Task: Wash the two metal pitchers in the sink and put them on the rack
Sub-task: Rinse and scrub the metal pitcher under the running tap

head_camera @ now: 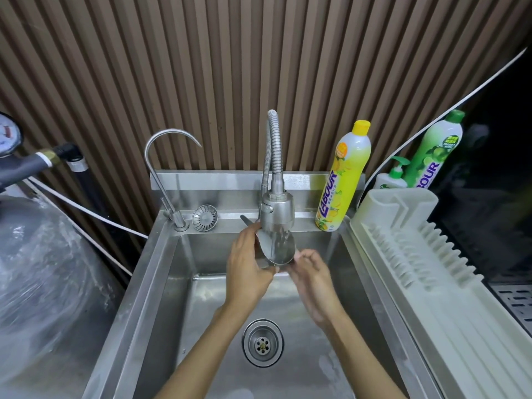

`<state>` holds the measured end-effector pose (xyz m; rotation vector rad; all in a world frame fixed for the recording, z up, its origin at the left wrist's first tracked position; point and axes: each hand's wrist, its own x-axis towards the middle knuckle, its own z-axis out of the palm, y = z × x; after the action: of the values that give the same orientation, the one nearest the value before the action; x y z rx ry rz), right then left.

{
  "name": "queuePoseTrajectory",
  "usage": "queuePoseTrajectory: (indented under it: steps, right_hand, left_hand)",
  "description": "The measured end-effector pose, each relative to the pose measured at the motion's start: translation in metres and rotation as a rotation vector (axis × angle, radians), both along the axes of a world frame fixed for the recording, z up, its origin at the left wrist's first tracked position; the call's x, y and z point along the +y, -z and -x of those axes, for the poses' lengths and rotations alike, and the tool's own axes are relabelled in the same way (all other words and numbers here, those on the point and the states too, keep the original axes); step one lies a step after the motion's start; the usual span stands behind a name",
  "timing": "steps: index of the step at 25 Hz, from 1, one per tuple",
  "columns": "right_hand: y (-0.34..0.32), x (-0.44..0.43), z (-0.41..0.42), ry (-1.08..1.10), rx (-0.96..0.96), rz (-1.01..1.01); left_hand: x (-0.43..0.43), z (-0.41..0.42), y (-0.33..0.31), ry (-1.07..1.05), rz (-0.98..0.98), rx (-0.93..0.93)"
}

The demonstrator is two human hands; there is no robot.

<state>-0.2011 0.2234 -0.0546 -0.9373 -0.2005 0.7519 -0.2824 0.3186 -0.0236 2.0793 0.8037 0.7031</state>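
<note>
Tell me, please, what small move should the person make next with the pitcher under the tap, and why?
Probably turn the pitcher a little under the spray head, so the water reaches the rest of its inside. The left hand holds its side, the right hand touches its rim, and its mouth faces the camera. The rack beside the sink holds no pitcher yet.

Both forearms are bare to the frame's edge, and the left hand [247, 266] and right hand [313, 280] are ungloved.

Left hand [247, 266] fingers curled, right hand [312, 279] cupped beside it.
</note>
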Motion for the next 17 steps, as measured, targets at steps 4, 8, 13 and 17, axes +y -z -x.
queuePoseTrajectory:
  steps: [4,8,13,17]
  right_hand:
    - [0.003,-0.004,0.008,-0.11,0.128,0.143]
    - [-0.031,-0.02,-0.012,-0.051,-0.155,0.586]
    - [-0.051,-0.021,-0.003,0.195,-0.958,1.04]
    - [-0.026,-0.01,-0.002,0.112,-0.467,0.336]
  left_hand:
    - [-0.009,0.011,-0.018,-0.043,-0.286,0.491]
    - [-0.025,0.011,-0.003,-0.065,0.027,0.346]
    - [-0.004,-0.002,0.026,0.293,0.945,-0.104]
    - [0.004,-0.007,0.023,0.15,0.552,-0.313]
